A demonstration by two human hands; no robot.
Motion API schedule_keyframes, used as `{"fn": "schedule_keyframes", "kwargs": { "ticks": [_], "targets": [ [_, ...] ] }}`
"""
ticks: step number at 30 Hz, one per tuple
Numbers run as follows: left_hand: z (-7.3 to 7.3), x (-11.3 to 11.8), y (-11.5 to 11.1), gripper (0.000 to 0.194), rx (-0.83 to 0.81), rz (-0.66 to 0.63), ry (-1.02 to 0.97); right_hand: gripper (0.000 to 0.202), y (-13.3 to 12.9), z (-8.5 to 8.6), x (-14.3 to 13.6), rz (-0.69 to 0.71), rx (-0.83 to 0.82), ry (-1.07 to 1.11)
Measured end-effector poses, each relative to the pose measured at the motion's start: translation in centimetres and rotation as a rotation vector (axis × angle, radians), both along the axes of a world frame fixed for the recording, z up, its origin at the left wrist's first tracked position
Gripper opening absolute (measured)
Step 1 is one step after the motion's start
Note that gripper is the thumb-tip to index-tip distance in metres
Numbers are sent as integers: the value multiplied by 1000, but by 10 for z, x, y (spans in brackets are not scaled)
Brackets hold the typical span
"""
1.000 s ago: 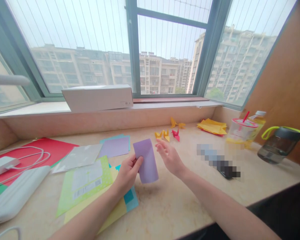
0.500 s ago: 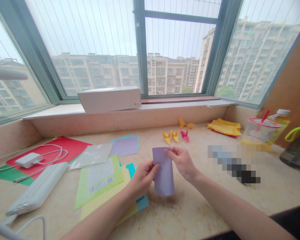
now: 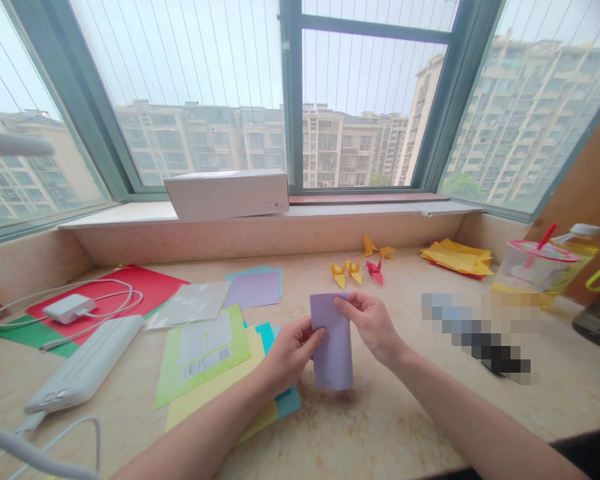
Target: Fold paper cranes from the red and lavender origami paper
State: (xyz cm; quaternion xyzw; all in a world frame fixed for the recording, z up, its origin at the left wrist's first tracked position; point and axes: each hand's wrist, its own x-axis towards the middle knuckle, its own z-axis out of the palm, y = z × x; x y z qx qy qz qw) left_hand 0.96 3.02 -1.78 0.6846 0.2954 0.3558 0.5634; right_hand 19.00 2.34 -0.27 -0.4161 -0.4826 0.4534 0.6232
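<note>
Between my hands is a piece of purple paper (image 3: 333,357), bent over into a narrow upright rectangle above the counter. My left hand (image 3: 296,345) pinches its left edge, thumb on the near face. At the upper right corner, my right hand (image 3: 367,325) grips the paper between thumb and fingers. Beyond the hands stand yellow paper cranes (image 3: 339,273) and a red paper crane (image 3: 375,271). Another purple sheet (image 3: 255,289) lies flat over a light blue one, behind my left hand. Fingers behind the paper are partly hidden.
Left of me lie a green-patterned packet (image 3: 205,350), yellow sheets (image 3: 195,408), a clear sleeve (image 3: 193,305), red paper (image 3: 153,288) and a white power bank (image 3: 87,363) with cables. Rightward are yellow papers (image 3: 455,257), a lidded cup (image 3: 533,267) and a pixelated object (image 3: 480,337). A white box (image 3: 227,195) rests on the sill.
The whole view has shifted slightly, so things appear a little further right. Both hands keep the same hold on the purple paper, which looks nearly unchanged.
</note>
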Motion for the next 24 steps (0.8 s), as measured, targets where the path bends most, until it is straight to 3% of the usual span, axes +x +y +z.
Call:
{"fn": "schedule_keyframes", "kwargs": {
  "ticks": [11, 24],
  "targets": [
    [5, 1, -3, 42, -48, -3, -25, 34, -2, 3, 1, 12, 1, -14],
    [-1, 0, 0, 44, 7, 0, 1, 34, -1, 2, 0, -7, 4, 16]
  ]
}}
